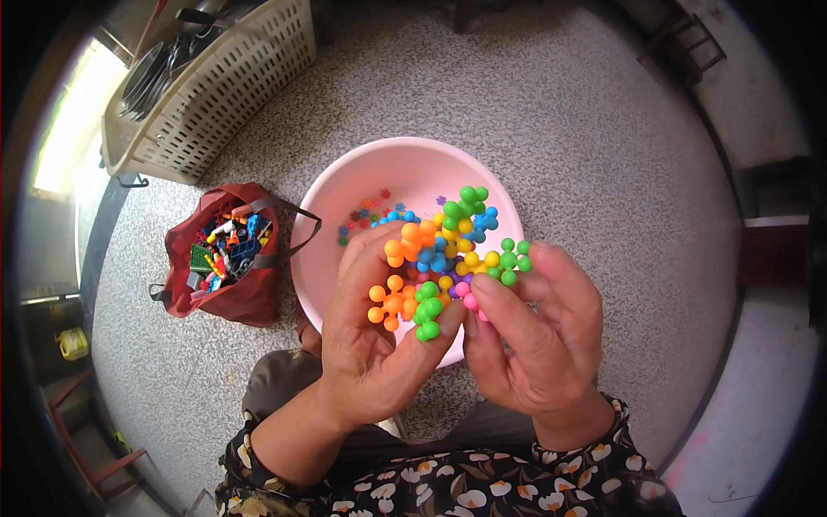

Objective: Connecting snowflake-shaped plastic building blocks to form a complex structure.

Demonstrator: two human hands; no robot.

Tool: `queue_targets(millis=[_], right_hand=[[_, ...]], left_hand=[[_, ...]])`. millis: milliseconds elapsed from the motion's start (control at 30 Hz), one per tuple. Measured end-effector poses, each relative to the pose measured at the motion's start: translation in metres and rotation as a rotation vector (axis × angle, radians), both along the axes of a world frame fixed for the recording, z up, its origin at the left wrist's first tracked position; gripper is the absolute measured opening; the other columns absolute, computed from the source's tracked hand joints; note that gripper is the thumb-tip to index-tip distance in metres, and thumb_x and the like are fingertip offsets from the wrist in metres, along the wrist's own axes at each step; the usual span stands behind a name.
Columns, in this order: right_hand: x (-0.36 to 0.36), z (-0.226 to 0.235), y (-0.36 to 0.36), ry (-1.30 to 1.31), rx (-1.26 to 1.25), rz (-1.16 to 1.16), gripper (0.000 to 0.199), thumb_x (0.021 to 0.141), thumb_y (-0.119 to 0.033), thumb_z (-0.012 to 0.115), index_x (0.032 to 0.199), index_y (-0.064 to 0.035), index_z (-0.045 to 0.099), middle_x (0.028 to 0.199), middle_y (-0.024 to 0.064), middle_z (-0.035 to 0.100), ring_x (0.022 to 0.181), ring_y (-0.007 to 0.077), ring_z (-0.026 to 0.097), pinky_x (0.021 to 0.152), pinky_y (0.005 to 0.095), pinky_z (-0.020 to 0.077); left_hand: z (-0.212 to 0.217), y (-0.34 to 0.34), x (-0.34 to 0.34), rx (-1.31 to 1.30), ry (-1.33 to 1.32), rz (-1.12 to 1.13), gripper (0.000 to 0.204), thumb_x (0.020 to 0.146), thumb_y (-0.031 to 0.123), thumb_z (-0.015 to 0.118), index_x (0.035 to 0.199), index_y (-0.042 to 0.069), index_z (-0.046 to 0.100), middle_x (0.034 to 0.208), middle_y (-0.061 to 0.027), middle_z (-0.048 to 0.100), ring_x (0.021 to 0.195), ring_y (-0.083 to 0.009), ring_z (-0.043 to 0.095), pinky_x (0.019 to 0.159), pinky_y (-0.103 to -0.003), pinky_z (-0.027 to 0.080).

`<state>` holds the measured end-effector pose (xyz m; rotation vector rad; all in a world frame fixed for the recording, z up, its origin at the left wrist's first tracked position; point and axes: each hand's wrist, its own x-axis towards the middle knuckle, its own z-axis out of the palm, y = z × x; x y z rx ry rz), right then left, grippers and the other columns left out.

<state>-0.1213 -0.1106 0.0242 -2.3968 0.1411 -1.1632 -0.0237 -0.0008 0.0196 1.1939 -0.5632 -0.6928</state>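
Note:
A cluster of joined knobbly plastic connector pieces [435, 255], in orange, green, blue, yellow and purple, is held up between my two hands over the pink basin [332, 185]. My left hand [366, 353] is closed around its left and lower side, the thumb near a green piece. My right hand [543, 336] pinches a pink connector piece [469, 297] at the cluster's right side; its upper fingers are beside a green piece [510, 261]. Whether the pink piece is joined to the cluster cannot be seen. Several small flower-shaped pieces [370, 209] lie in the basin.
Left of the basin stands a red bag [258, 297] full of mixed building blocks, its dark handle reaching the basin's rim. A cream slatted basket [215, 103] holding metal utensils is at the upper left. A dark wooden stool [685, 43] stands far right on the speckled floor [603, 129].

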Motion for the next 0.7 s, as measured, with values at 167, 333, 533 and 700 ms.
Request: queue_targets(millis=[167, 333, 533, 700], right_hand=[[-0.004, 0.003, 0.001, 0.011, 0.030, 0.034, 0.031, 0.067, 0.005, 0.063, 0.098, 0.0031, 0.059, 0.108, 0.0198, 0.047, 0.071, 0.0193, 0.057, 0.063, 0.0259, 0.0490], [-0.013, 0.016, -0.004, 0.080, 0.309, 0.068, 0.025, 0.072, 0.005, 0.060, 0.097, 0.0035, 0.056, 0.099, 0.0178, 0.054, 0.073, 0.0182, 0.058, 0.065, 0.0261, 0.0485], [-0.004, -0.004, -0.016, -0.203, 0.923, 0.129, 0.020, 0.080, 0.005, 0.054, 0.100, 0.0054, 0.053, 0.094, 0.0131, 0.058, 0.080, 0.0136, 0.057, 0.074, 0.0235, 0.0460], [-0.002, -0.005, -0.019, -0.190, 1.182, 0.186, 0.017, 0.082, 0.001, 0.054, 0.099, 0.0051, 0.054, 0.092, 0.0110, 0.060, 0.080, 0.0133, 0.057, 0.074, 0.0253, 0.0469]], left_hand=[[0.000, -0.001, 0.003, -0.035, 0.064, 0.008, 0.052, 0.074, -0.004, 0.061, 0.121, -0.005, 0.037, 0.117, -0.0143, 0.041, 0.101, -0.0191, 0.048, 0.088, -0.029, 0.038], [0.014, -0.001, 0.013, -0.106, 0.651, -0.074, 0.038, 0.083, 0.008, 0.053, 0.117, -0.005, 0.042, 0.103, -0.0119, 0.056, 0.090, -0.0169, 0.057, 0.081, -0.028, 0.045], [-0.002, 0.010, 0.025, 0.081, 0.736, -0.391, 0.067, 0.081, 0.035, 0.048, 0.127, -0.009, 0.026, 0.118, -0.0268, 0.045, 0.100, -0.0387, 0.054, 0.077, -0.044, 0.050], [0.003, 0.008, 0.028, -0.302, 0.940, -0.573, 0.063, 0.078, 0.017, 0.052, 0.129, -0.007, 0.024, 0.115, -0.0265, 0.047, 0.100, -0.0404, 0.053, 0.085, -0.045, 0.046]])
